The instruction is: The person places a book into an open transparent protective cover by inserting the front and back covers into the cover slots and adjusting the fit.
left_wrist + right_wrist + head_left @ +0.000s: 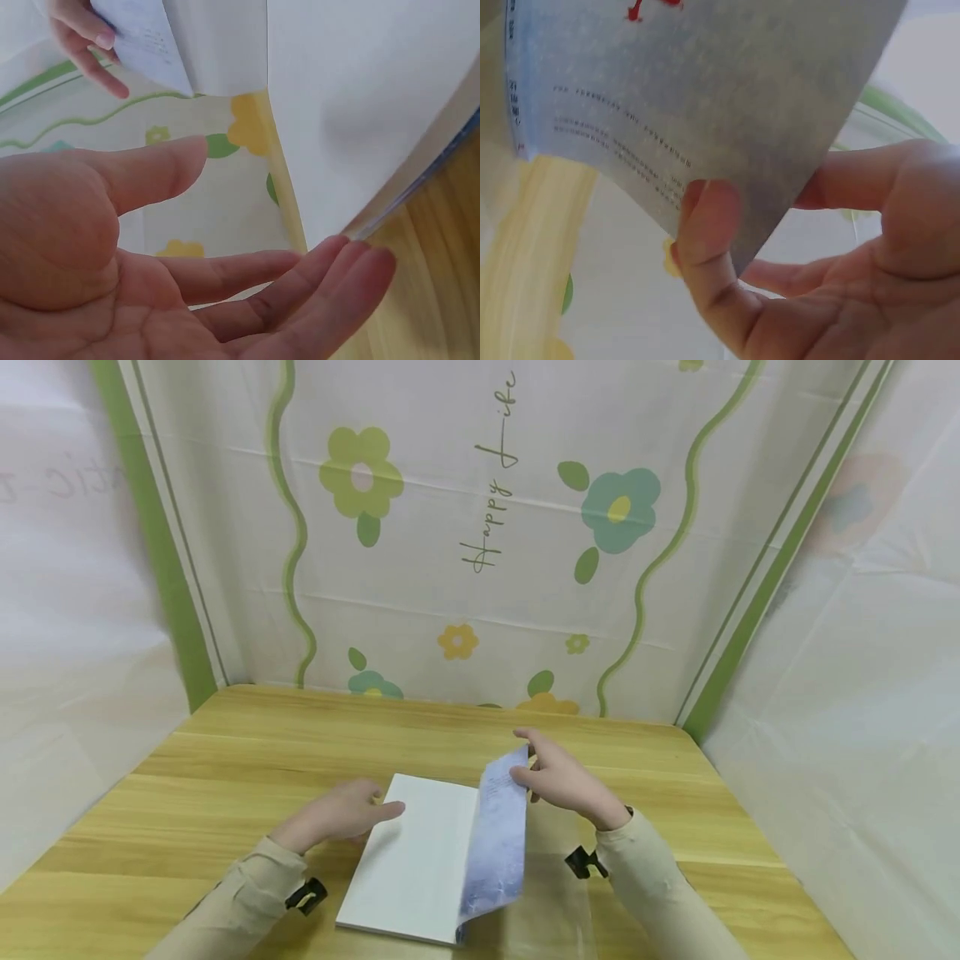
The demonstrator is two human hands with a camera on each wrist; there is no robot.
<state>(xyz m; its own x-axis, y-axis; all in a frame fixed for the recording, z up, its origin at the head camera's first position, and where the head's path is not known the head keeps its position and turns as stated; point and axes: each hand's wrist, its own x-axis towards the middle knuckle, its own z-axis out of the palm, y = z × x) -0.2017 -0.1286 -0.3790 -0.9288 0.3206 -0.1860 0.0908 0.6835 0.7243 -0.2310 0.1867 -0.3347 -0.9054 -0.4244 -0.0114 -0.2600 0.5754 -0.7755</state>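
A book lies on the wooden table, its white inner page facing up. Its bluish-grey cover stands raised on the right side, bent at the spine. Small printed text and a bit of red show on that cover in the right wrist view. My right hand pinches the cover's free edge near its far corner, between thumb and fingers. At the book's left edge is my left hand, thumb extended over the page. In the left wrist view its relaxed fingers reach the book's edge; firm contact cannot be told.
A clear plastic sheet lies on the wooden table to the right of the book. White flower-printed curtains enclose the table behind and at both sides. A small black device is strapped to each wrist.
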